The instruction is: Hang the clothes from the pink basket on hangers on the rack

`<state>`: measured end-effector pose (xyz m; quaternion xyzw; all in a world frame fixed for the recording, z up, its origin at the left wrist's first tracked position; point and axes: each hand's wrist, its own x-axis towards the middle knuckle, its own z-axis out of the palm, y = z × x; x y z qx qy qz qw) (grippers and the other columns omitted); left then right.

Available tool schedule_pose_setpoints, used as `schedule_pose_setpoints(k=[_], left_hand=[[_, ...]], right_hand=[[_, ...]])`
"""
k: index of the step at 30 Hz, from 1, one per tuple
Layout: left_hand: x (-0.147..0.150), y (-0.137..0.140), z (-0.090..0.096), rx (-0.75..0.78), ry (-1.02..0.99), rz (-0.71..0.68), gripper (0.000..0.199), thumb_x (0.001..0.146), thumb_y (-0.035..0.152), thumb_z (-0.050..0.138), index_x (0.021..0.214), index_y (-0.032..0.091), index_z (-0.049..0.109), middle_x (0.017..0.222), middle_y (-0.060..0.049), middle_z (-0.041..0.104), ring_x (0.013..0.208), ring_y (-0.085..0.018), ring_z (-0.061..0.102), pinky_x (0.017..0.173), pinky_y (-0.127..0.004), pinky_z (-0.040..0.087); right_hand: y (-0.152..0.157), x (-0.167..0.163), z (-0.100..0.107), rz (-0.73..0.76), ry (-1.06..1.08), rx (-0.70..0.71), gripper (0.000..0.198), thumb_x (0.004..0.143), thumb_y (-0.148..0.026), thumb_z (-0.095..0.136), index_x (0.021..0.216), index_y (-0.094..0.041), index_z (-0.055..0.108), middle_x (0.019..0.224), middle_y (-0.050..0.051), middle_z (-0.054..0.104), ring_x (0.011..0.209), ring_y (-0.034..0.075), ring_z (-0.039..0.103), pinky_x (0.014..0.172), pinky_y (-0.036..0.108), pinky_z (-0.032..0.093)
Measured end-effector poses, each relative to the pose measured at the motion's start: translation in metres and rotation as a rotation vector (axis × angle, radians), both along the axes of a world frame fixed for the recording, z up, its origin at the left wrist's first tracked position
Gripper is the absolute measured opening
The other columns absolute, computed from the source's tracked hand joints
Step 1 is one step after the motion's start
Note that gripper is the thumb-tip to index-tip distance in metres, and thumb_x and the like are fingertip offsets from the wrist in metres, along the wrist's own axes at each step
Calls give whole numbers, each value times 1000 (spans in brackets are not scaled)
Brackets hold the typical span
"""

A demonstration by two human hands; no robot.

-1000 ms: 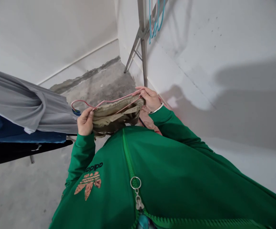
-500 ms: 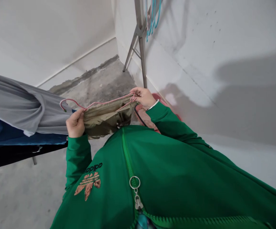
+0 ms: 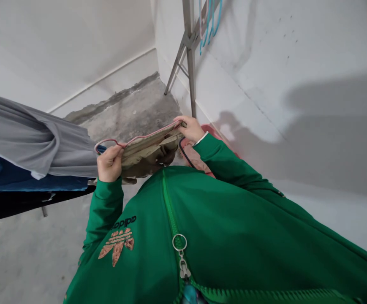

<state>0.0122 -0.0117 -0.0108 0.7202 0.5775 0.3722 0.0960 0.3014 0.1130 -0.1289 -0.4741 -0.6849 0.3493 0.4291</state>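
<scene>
Khaki, soft-looking cloth garment (image 3: 150, 154) spans the gap between our hands, just before our green zip-up jacket (image 3: 151, 219). At left, our left hand (image 3: 110, 164) pinches its edge and the thin, curved pink hanger (image 3: 145, 136) beside the hook. Mid-span the cloth sags; we judge it light and limp, the hanger stiffer. At right, our right hand (image 3: 190, 128) has fingers closed on the far corner, probably the surest hold.
</scene>
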Motion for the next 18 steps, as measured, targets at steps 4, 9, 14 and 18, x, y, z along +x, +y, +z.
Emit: schedule_pose_setpoints(k=[4,9,14,18], left_hand=[[-14,3,3,-92,5,26,28,89,36,52,98,18,72,94,-4,73,86,-19,69,83,-30,56],[-14,4,3,-171,264,33,27,86,25,51,103,21,72,90,-6,70,85,-21,66,76,-31,53],[-11,2,5,-151,473,251,36,83,18,51,113,24,70,78,-5,62,72,-18,60,66,-27,44],[-15,3,9,64,322,310,30,89,27,49,105,19,73,69,-2,55,66,-13,54,65,-25,41]], right_hand=[[9,1,-1,-4,143,-179,32,59,-5,56,89,-16,62,84,2,65,82,17,61,82,35,50],[14,7,15,-91,139,-80,27,62,-6,53,84,-16,63,80,1,62,77,15,57,77,33,49],[-5,8,44,-111,18,222,26,66,-7,49,85,-17,64,85,3,62,83,17,58,80,34,48],[-25,15,57,199,17,178,17,76,-21,59,91,-17,67,89,5,65,83,17,60,80,33,49]])
